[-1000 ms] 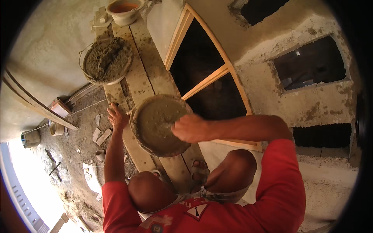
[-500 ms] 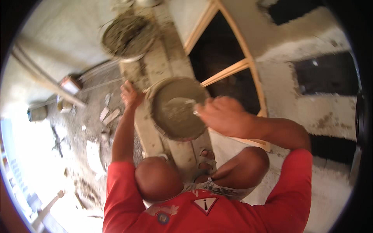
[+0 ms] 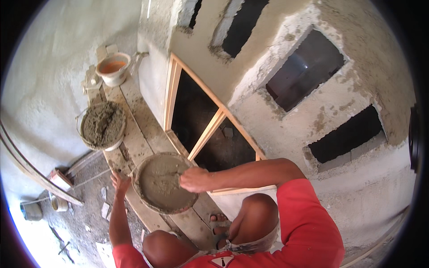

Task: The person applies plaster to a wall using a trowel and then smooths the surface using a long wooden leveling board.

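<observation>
Our right hand (image 3: 195, 179) is clenched over the mortar (image 3: 156, 185) (can't tell on what); left hand (image 3: 119, 181) loose. We should brace the tub (image 3: 178, 210), stir from the bottom.

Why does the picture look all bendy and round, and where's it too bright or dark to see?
Head view: the fisheye lens leaves black corners and seems to bend the long strip near the left rim; head view, lower left: glare washes the ground out to white; head view, right: the wall opening nearest the rim is almost black inside.
</observation>
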`<state>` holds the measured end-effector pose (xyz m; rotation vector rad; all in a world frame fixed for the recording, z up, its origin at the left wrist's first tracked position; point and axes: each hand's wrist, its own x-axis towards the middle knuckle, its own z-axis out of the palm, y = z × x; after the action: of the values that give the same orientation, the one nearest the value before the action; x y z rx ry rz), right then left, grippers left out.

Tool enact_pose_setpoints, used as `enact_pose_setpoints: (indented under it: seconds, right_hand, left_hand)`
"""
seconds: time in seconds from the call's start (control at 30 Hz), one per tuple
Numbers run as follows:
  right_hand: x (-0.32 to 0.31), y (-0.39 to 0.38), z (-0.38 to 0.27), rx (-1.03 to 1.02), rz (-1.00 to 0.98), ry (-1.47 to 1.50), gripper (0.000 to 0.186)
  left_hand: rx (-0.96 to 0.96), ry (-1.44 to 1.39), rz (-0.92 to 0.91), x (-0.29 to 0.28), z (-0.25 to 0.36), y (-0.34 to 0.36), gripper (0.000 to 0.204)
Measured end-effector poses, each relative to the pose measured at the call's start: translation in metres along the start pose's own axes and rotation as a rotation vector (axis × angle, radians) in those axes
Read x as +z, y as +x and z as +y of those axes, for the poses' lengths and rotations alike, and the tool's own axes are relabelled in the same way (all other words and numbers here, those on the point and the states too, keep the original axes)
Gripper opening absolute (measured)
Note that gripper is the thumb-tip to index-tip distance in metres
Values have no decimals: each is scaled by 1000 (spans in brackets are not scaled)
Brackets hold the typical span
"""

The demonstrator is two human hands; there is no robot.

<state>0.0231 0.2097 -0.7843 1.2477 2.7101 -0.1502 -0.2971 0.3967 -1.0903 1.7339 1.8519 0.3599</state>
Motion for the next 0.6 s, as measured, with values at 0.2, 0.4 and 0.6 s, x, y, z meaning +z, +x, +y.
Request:
enact_pose_setpoints:
  seconds: [0.2, 0.4, 0.6]
  right_hand:
    - [-95, -18, 9, 82, 137, -10, 13]
    - [6, -4, 4, 22, 12, -33, 14]
    - [-31, -8, -16, 16, 240, -39, 15]
  left_hand:
    - [34, -592, -176, -51, 27, -115, 68]
    - [-329, -1177, -456, -104, 131, -228, 50]
    - [-334, -1171, -435, -95, 130, -246, 34]
